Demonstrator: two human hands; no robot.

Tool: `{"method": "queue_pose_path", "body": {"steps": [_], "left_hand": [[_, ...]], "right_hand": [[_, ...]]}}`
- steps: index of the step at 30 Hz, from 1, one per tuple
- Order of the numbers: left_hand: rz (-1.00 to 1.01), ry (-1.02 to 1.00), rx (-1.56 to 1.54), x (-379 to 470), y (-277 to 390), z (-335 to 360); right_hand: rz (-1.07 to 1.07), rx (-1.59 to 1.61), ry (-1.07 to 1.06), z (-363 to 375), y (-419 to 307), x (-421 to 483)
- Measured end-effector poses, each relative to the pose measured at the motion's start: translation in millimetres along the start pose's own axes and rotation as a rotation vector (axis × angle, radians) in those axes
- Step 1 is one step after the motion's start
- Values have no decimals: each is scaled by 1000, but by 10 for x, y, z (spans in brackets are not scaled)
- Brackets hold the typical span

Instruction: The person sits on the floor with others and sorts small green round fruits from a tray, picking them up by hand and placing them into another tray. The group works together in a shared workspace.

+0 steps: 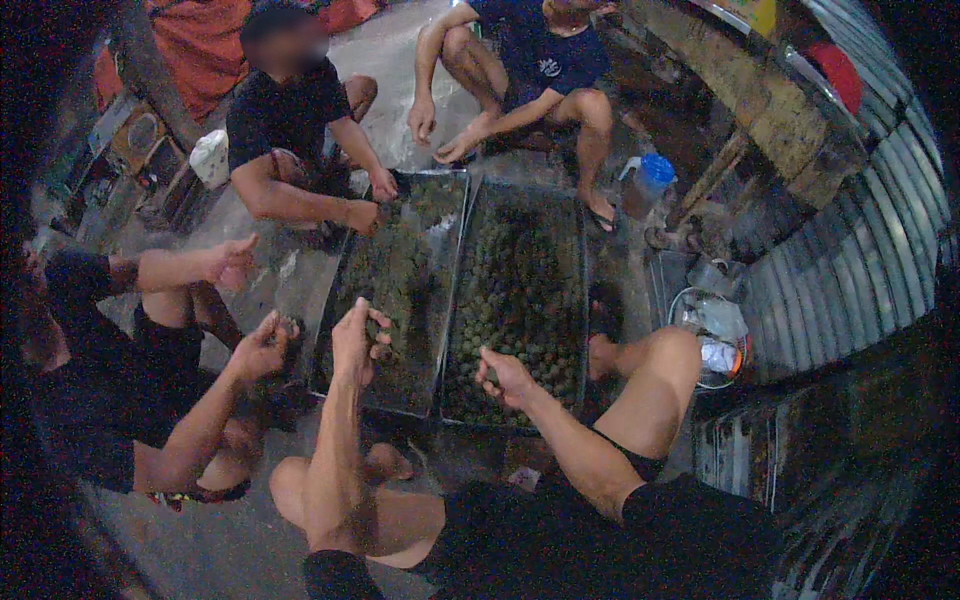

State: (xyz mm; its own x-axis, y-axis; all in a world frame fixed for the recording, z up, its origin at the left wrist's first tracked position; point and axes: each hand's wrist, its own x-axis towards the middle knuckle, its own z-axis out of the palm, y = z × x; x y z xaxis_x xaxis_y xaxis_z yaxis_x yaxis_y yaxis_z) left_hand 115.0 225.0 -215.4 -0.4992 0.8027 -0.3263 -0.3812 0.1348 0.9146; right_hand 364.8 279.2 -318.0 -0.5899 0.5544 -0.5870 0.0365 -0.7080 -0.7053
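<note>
Two long metal-edged trays lie side by side on the floor before me. Many small round greenish balls (510, 292) fill the right tray (584, 300). The left tray (327, 322) holds a flatter layer of greenish-brown pieces (397, 277), too dim to name. My left hand (361, 341) is raised over the left tray's near part, fingers partly curled. Over the near end of the right tray, my right hand (508, 377) has thumb and fingertips close together. Whether either hand holds a small piece is too blurred to tell.
Three people sit around the trays; one person's hand (264, 346) is close left of mine. To the right stand a blue-lidded jug (654, 176) and a wire basket (709, 337) with plastic bags. Corrugated metal sheeting (832, 277) bounds the right side.
</note>
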Motion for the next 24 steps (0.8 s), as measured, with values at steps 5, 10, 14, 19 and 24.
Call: {"method": "queue_pose_path", "body": {"steps": [5, 10, 14, 19, 24], "left_hand": [[-235, 56, 56, -361, -1043, 126], [-511, 153, -225, -645, -2066, 475], [-504, 123, -407, -604, -2230, 749], [-377, -26, -260, -516, -1729, 963], [-266, -154, -128, -696, -1211, 914]], "right_hand": [[-63, -603, 256, -226, 734, 32], [-166, 61, 327, -771, 682, 205], [-469, -536, 186, -552, 66, -17], [-847, -1225, 42, -151, 16, -214], [-858, -1099, 101, 96, -330, -538]]}}
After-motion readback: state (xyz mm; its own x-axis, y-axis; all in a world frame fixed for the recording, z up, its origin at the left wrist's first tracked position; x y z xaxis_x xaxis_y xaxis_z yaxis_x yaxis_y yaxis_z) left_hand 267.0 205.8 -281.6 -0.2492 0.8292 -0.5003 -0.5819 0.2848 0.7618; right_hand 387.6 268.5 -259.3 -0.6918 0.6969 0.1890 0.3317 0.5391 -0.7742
